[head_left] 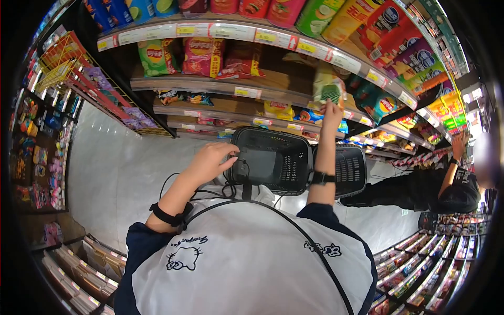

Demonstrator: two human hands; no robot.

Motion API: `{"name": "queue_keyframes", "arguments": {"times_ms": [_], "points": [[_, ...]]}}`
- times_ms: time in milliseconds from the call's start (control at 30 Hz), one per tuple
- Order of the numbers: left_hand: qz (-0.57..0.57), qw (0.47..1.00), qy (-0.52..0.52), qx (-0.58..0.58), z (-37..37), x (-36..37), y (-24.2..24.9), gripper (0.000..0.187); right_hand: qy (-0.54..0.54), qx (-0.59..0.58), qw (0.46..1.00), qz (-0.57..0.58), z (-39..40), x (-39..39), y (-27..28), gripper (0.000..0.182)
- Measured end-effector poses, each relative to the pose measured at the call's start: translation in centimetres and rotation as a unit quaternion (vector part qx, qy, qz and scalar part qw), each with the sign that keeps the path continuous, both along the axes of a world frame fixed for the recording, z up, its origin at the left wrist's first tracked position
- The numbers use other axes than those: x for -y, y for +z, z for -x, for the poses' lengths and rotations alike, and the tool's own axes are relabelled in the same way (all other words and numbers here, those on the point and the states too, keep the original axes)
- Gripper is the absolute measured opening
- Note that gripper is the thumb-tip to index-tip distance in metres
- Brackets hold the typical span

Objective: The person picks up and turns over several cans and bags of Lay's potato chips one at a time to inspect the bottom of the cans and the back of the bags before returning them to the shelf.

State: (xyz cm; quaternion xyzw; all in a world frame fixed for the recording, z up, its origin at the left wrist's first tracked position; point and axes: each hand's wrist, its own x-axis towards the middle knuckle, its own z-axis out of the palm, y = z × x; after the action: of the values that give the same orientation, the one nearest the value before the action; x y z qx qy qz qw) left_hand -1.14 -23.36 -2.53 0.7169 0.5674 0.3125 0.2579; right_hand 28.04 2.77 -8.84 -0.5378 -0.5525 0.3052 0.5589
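Note:
My right hand (332, 111) reaches forward to the snack shelf, its fingers closed on the lower part of a pale green and white snack bag (326, 86). The bag is slightly blurred and overlaps the shelf edge in this view. At the left rim of a black shopping basket (310, 181) hovers my left hand (216, 159), thumb and fingers apart, with nothing in it. The basket has slotted sides, and its visible inside holds no goods. A second black basket (362, 163) stands to its right, partly hidden by my right forearm.
Ahead, shelves (184, 86) carry snack bags, including a pink bag (202, 56) and a green bag (156, 58), under a row of chip canisters. On the right a person in dark clothes (441, 186) reaches toward the shelf. A yellow wire rack (63, 58) stands left.

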Motion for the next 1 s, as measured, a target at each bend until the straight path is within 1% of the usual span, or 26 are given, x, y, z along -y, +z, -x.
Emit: {"name": "queue_keyframes", "arguments": {"times_ms": [33, 67, 100, 133, 200, 267, 333, 367, 433, 467, 500, 567, 600, 633, 667, 700, 733, 800, 833, 867, 900, 933, 1000], "points": [[0.031, 0.999, -0.004, 0.021, -0.2, -0.2, -0.2, 0.023, 0.001, 0.003, 0.999, 0.032, 0.5, 2.9, 1.1, 0.035], [0.046, 0.999, -0.012, 0.010, -0.3, -0.4, -0.5, 0.025, 0.019, -0.049, 0.998, 0.040, 1.4, 5.9, 2.3, 0.034], [0.062, 0.998, -0.019, -0.001, -0.4, -0.4, -0.9, 0.027, 0.048, -0.076, 0.994, 0.064, 1.4, 8.2, 2.6, 0.032], [0.077, 0.997, -0.027, -0.013, -0.6, -0.6, -1.2, 0.029, 0.067, -0.136, 0.984, 0.089, 2.2, 11.3, 4.3, 0.031], [0.083, 0.996, -0.044, -0.002, -1.0, -0.9, -1.6, 0.035, 0.125, -0.238, 0.955, 0.127, 2.3, 15.2, 5.0, 0.028], [0.082, 0.995, -0.052, 0.028, -1.3, -1.2, -1.4, 0.042, 0.183, -0.338, 0.909, 0.163, 2.3, 18.8, 6.5, 0.025], [0.076, 0.993, -0.046, 0.081, -1.7, -1.6, -1.0, 0.051, 0.213, -0.339, 0.897, 0.187, 2.1, 21.8, 9.2, 0.026], [0.108, 0.987, -0.076, 0.092, -1.3, -1.9, -1.3, 0.069, 0.246, -0.386, 0.869, 0.189, 1.5, 22.7, 8.9, 0.030], [0.161, 0.935, -0.147, 0.278, -1.4, -1.9, -1.1, 0.078, 0.322, -0.506, 0.773, 0.206, 1.2, 24.3, 9.4, 0.032], [0.184, 0.894, -0.179, 0.367, -1.4, -1.9, -0.7, 0.083, 0.357, -0.561, 0.716, 0.211, 1.1, 24.9, 9.6, 0.033], [0.193, 0.890, -0.201, 0.362, -1.3, -1.9, 0.3, 0.091, 0.396, -0.630, 0.631, 0.221, 1.2, 25.4, 9.4, 0.041], [0.225, 0.873, -0.232, 0.365, -1.2, -1.6, 2.8, 0.090, 0.349, -0.608, 0.669, 0.248, 1.9, 26.5, 10.6, 0.046], [0.243, 0.864, -0.248, 0.366, -1.1, -1.5, 3.4, 0.089, 0.308, -0.608, 0.677, 0.277, 2.7, 26.9, 11.8, 0.051], [0.264, 0.885, -0.235, 0.304, -0.7, -1.6, 3.5, 0.091, 0.266, -0.607, 0.684, 0.304, 3.5, 27.3, 12.9, 0.056], [0.225, 0.892, -0.234, 0.315, -0.7, -1.4, 3.8, 0.090, 0.224, -0.605, 0.689, 0.331, 4.2, 27.7, 14.0, 0.061], [0.185, 0.897, -0.232, 0.328, -0.7, -1.3, 4.4, 0.089, 0.349, -0.617, 0.651, 0.274, 3.5, 27.6, 11.6, 0.063], [0.143, 0.901, -0.229, 0.341, -0.8, -1.1, 5.0, 0.088, 0.399, -0.606, 0.643, 0.246, 3.4, 27.4, 11.4, 0.063], [0.150, 0.870, -0.183, 0.432, -0.7, -0.3, 5.7, 0.084, 0.494, -0.579, 0.622, 0.185, 3.1, 27.1, 10.8, 0.064], [0.153, 0.852, -0.157, 0.476, -0.5, 0.1, 6.2, 0.083, 0.528, -0.574, 0.611, 0.136, 3.7, 26.6, 10.8, 0.063], [0.167, 0.842, -0.136, 0.495, -0.4, 0.6, 7.1, 0.081, 0.561, -0.568, 0.597, 0.087, 4.2, 26.4, 10.9, 0.061], [0.181, 0.831, -0.115, 0.513, -0.4, 1.1, 8.1, 0.079, 0.524, -0.532, 0.660, 0.088, 4.3, 26.6, 11.8, 0.063], [0.193, 0.820, -0.094, 0.531, -0.3, 1.4, 8.8, 0.078, 0.507, -0.506, 0.693, 0.082, 4.6, 26.6, 12.2, 0.064], [0.215, 0.814, -0.072, 0.534, 0.2, 1.7, 9.2, 0.073, 0.471, -0.450, 0.755, 0.071, 5.1, 26.4, 12.6, 0.066]]}}
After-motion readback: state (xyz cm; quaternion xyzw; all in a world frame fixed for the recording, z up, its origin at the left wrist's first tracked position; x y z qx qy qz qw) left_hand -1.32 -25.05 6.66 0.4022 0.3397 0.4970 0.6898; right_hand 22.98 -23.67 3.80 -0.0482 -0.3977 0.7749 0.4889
